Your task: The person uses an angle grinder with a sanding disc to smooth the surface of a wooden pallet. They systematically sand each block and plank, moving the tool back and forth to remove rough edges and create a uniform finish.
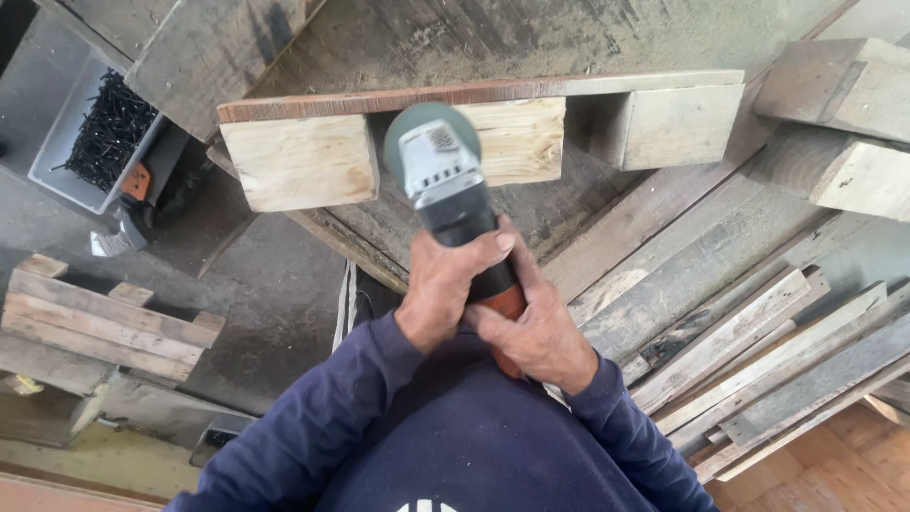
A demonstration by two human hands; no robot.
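Observation:
An angle grinder [445, 180] with a grey head, black body and orange rear points away from me, its round disc guard against the wooden pallet piece [474, 95]. My left hand [445, 284] wraps the black body from the left. My right hand [545, 332] grips the orange rear end from the right. The pallet piece is a thin reddish-edged board resting on three pale wooden blocks [299, 161]; the disc sits between the left and middle blocks. Dark blue sleeves cover both arms.
A grey bin of black screws [104, 128] stands at upper left, a hammer [118, 237] below it. A small slatted pallet [100, 327] lies at left. Loose planks [758, 351] pile at right, and thick wooden blocks [844, 123] sit upper right.

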